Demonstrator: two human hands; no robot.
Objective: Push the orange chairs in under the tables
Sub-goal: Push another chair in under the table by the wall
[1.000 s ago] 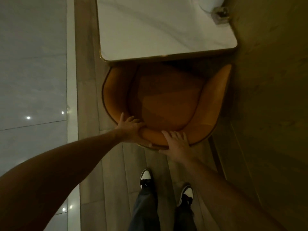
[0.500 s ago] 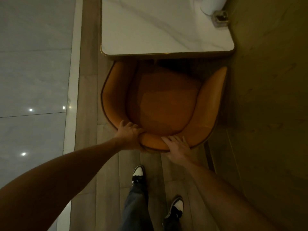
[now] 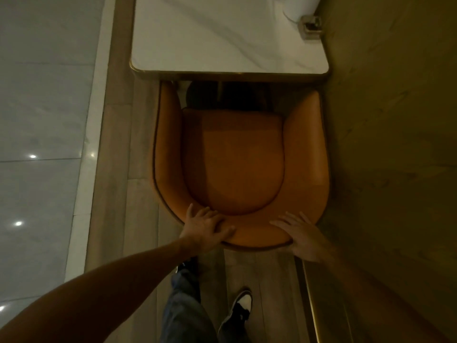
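Note:
An orange chair [image 3: 237, 157] with a curved back and arms faces a white marble table [image 3: 222, 45] with a gold rim. The tips of its arms reach the table's near edge. The seat front sits just short of that edge, with the dark table base showing between them. My left hand [image 3: 205, 229] grips the top of the backrest on its left side, fingers curled over it. My right hand [image 3: 301, 233] rests on the backrest's right side, fingers spread over the top and thumb along the rear edge.
A dark wall [image 3: 395, 144] runs close along the chair's right side, with a gold strip [image 3: 314, 305] at its foot. A white cylinder [image 3: 299, 8] and a small metal holder [image 3: 310, 27] stand on the table's far right corner. Glossy pale tiles [image 3: 44, 144] lie to the left. My shoe [image 3: 241, 310] is behind the chair.
My right hand has slid to the right along the backrest. My view has moved forward over the chair, and my feet have stepped closer to it. My left hand keeps its grip.

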